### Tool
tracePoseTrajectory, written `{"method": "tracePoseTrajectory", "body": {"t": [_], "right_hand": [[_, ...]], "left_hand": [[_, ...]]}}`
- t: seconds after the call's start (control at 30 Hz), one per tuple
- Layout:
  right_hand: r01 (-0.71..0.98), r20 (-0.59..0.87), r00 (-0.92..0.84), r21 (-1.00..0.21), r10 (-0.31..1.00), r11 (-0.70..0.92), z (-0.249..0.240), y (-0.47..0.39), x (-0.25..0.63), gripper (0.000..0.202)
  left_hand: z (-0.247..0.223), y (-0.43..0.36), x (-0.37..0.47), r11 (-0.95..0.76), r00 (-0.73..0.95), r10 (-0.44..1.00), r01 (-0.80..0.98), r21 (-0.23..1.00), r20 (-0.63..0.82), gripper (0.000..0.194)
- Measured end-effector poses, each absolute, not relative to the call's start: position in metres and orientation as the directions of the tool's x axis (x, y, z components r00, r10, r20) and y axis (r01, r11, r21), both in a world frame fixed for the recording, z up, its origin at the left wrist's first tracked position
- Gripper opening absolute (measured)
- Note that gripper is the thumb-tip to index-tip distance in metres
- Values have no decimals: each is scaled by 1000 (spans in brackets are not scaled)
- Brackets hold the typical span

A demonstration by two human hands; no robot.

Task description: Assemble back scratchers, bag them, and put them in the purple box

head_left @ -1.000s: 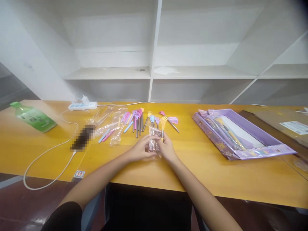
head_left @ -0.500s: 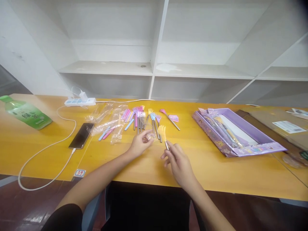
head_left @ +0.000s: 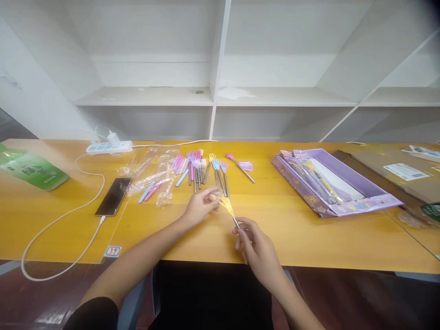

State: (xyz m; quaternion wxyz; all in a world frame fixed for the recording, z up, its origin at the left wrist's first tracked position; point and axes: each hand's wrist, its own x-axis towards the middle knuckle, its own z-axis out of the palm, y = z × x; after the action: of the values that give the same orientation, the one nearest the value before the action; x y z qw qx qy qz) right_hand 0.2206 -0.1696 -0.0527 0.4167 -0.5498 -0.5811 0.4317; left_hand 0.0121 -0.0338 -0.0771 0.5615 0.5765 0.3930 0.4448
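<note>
My right hand (head_left: 259, 247) is closed around the metal rod of a yellow back scratcher (head_left: 227, 205), whose claw-shaped head points up and left. Close by its tines is my left hand (head_left: 201, 206), with thumb and fingers pinched together. Whatever those fingers hold, possibly something clear, is too blurred to make out. Just beyond lie several more back scratchers (head_left: 197, 172) with pink, purple, blue and yellow heads on metal rods. One pink back scratcher (head_left: 240, 168) rests apart from the group, beside small pink cards (head_left: 245, 166).
Clear plastic bags (head_left: 165, 195) and coloured handles (head_left: 182, 176) lie left of the scratchers. Further left are a phone (head_left: 113, 197) on a white cable, a power strip (head_left: 109, 147) and a green bottle (head_left: 32, 169). A purple display box (head_left: 369, 205) and a cardboard box (head_left: 385, 169) occupy the right.
The yellow back scratcher has tipped left and lower, bringing its head to my left fingers. My right hand has moved slightly down. The camera view has shifted a little.
</note>
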Motion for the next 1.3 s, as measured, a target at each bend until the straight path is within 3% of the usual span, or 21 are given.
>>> {"method": "tracePoseTrajectory", "body": {"t": [0.13, 0.23, 0.53, 0.8, 1.0, 1.3], "right_hand": [[177, 22, 59, -984, 998, 11, -53, -169, 223, 46], [128, 6, 14, -992, 1000, 4, -54, -167, 224, 46], [273, -50, -169, -962, 984, -2, -52, -166, 232, 41], [431, 89, -128, -892, 988, 136, -61, -161, 224, 37], [402, 73, -100, -909, 992, 107, -66, -160, 224, 38], [379, 83, -45, -921, 996, 94, -66, -161, 220, 39]], "left_hand": [[-77, -34, 10, -38, 300, 953, -4, 999, 38, 70], [-75, -37, 11, -33, 292, 956, 9, 999, 29, 70], [-66, -40, 13, 39, 277, 960, -10, 999, -35, 66], [-62, -46, 18, 84, 313, 948, -84, 993, -53, 64], [-62, -51, 19, 30, 399, 916, -126, 992, 24, 58], [-53, -57, 20, 36, 491, 870, -156, 987, 46, 79]]}}
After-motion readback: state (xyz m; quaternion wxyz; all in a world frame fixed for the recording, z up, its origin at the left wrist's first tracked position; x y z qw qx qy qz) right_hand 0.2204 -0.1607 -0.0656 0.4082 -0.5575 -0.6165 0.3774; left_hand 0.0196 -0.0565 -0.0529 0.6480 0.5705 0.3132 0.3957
